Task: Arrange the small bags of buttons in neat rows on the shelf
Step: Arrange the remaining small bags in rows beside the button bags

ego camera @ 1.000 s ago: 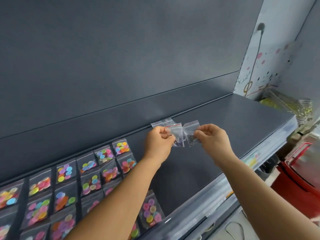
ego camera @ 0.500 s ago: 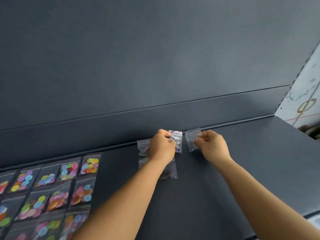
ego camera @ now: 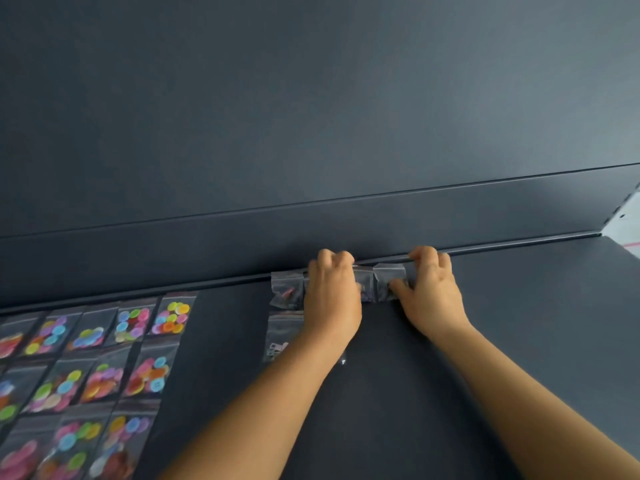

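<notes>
Both hands reach to the back edge of the dark shelf (ego camera: pixel 519 341). My right hand (ego camera: pixel 431 292) pinches a small clear bag (ego camera: pixel 388 280) between thumb and curled fingers, low against the shelf by the back rail. My left hand (ego camera: pixel 332 296), fingers curled, holds another clear bag (ego camera: pixel 363 282) just left of it. A further clear bag (ego camera: pixel 285 289) lies at the rail to the left, and one more (ego camera: pixel 280 336) lies in front of it, partly under my left wrist. Their contents are small and dark, hard to make out.
Rows of small bags of bright coloured buttons (ego camera: pixel 90 362) cover the shelf's left part, set in neat columns. The dark back panel (ego camera: pixel 311 116) rises behind the rail. A pale wall (ego camera: pixel 628 226) shows at the far right end.
Both hands have dropped from mid-air to the shelf's back edge, and the bags they hold now sit side by side against the rail. The view has shifted right along the shelf.
</notes>
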{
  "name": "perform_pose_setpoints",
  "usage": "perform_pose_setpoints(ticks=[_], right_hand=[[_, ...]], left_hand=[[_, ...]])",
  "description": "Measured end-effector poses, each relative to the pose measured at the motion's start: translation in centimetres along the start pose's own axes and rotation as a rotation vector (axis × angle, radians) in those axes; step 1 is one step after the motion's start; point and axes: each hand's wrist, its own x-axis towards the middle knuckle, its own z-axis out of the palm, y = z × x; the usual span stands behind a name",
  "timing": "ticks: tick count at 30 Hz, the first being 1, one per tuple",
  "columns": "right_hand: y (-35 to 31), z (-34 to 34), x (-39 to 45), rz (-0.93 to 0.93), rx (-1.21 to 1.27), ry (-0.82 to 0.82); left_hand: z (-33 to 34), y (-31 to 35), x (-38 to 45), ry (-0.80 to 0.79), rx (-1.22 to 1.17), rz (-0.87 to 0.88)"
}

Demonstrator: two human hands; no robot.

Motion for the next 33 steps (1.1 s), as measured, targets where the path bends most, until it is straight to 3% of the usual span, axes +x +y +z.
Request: perform_pose_setpoints(ticks=[3,5,8,12,16,19,25,33], right_hand=[[0.0,-0.5,-1.0,-0.229,-0.112,-0.021],[0.1,-0.5,-1.6,-0.353,-0.211,-0.096],[0.1,-0.5,-2.2,-0.390,-0.332,-0.204],[-0.1,-0.4,-2.3,-0.380,-0.334,-0.195],[-1.6,0.4,-2.7,-0.499,-0.226,-0.127],[-3.7,1.8,-3.2,-0.621,-0.230,-0.202],[-6.8,4.5,-3.7,-0.684,-0.348,-0.413],[-6.6,4.9,-3.7,-0.666,-0.440,-0.440]], left_hand=[[-0.1,-0.3,-0.9,-0.112,0.097,0.258],[-0.1,-0.4,-1.7,-0.203,0.175,0.296],[-0.2,-0.7,-2.2,-0.273,0.255,0.284],[-1.0,-0.4,-2.7,-0.287,0.199,0.248],[-2.8,-1.3,-3.3,-0.184,0.167,0.158],[-4.7,-3.4,-3.8,-0.142,0.204,0.060],[-5.5,-6.3,-4.9,-0.307,0.192,-0.064],[-5.7,-6.6,-5.5,-0.388,0.195,-0.053]])
